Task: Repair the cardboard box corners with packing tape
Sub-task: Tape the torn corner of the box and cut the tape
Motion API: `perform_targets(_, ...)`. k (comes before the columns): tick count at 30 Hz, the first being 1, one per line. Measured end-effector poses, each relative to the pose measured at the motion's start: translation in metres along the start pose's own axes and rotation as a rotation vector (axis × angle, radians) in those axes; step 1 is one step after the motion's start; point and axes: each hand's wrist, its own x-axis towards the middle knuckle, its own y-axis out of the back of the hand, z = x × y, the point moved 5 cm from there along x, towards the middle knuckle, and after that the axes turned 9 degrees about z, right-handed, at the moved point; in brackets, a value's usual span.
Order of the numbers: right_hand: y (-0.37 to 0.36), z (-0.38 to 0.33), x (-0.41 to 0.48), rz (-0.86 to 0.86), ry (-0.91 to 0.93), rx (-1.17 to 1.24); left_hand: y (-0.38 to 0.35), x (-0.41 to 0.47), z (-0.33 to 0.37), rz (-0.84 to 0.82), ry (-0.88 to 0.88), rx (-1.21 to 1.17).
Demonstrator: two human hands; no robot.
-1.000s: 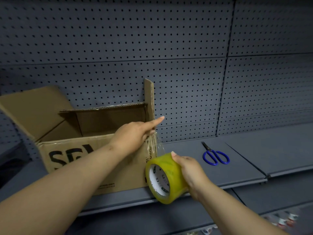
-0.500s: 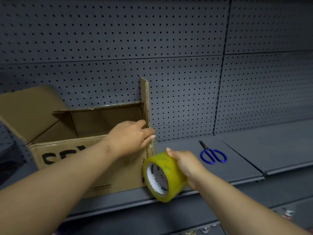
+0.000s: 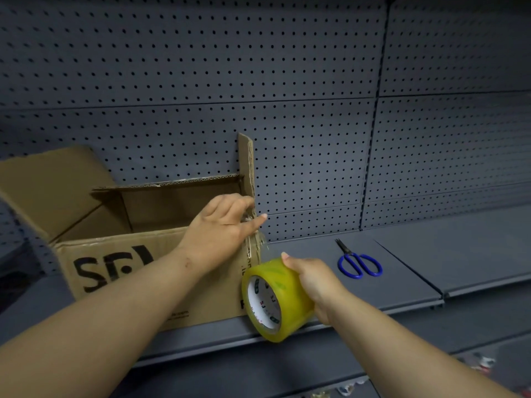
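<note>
I am seeing matt brown corrugated cardboard on the box [image 3: 218, 300], glossy translucent yellow plastic film on the tape roll [image 3: 287, 282], shiny blue plastic on the scissors [image 3: 359, 264], and matt grey painted metal on the shelf [image 3: 402, 282] and pegboard [image 3: 287, 81].

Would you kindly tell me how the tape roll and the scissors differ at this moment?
The tape roll is yellow and translucent; the scissors have blue handles and dark blades. The tape roll is gripped on edge by the right hand at a corner of the cardboard box; the scissors lie flat and untouched on the shelf. Both are on the box's right side.
</note>
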Motion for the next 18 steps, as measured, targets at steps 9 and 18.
perform_targets(9, 0.0, -0.001, 0.0, -0.013, 0.012, 0.015, -0.006, 0.003, 0.007, 0.074, -0.431, -0.012)
perform_targets(18, 0.003, 0.002, 0.006, -0.039, 0.073, -0.039, -0.012, 0.006, 0.001, 0.015, -0.548, 0.026)
